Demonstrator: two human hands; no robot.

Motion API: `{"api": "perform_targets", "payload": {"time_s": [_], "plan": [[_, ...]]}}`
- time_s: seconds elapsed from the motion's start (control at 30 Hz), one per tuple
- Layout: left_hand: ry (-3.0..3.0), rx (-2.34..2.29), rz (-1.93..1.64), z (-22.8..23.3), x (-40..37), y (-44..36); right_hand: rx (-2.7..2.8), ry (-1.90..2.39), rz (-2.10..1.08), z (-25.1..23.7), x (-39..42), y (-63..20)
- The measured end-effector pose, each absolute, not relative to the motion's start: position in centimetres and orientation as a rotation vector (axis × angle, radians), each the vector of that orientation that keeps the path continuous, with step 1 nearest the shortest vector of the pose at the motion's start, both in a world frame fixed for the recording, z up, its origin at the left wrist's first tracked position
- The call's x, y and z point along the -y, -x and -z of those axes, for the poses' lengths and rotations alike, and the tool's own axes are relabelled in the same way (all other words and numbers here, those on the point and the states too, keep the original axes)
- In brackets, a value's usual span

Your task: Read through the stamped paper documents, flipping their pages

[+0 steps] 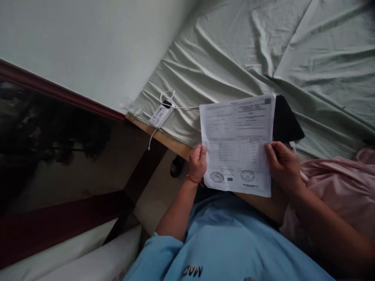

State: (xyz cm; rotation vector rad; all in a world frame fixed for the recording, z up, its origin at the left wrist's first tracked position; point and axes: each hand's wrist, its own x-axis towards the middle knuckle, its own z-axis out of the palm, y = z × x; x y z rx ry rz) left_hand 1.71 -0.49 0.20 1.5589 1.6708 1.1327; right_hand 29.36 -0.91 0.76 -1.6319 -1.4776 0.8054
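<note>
So I have the printed sheet (238,144) lifted off the bed (234,58) and pinched at its lower corners, left hand (197,162) and right hand (283,166) both clamped on it, unfolded, just above my lap, not yet set down.

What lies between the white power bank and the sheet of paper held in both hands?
In the head view, only wrinkled green bedsheet and a thin white cable lie between the power bank and the paper.
</note>
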Motion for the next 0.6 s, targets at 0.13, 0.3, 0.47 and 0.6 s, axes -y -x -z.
{"api": "perform_targets", "payload": {"time_s": [0.13, 0.3, 0.47, 0.6], "plan": [[-1.526, -1.682, -1.201, 0.5, 0.8, -1.8, 1.576, 1.650, -0.614, -1.4, 1.2, -29.1], [-1.441, -1.625, -1.239, 1.0, 0.8, -1.5, 1.566, 1.668, -0.626, -1.3, 1.1, -29.2], [-1.435, -1.628, -1.248, 1.2, 0.7, -1.4, 1.572, 1.661, -0.676, -0.8, 1.0, -29.3], [-1.459, -1.641, -1.211, 0.9, 0.8, -1.6, 1.561, 1.693, -0.703, -0.8, 1.0, -29.3]]}}
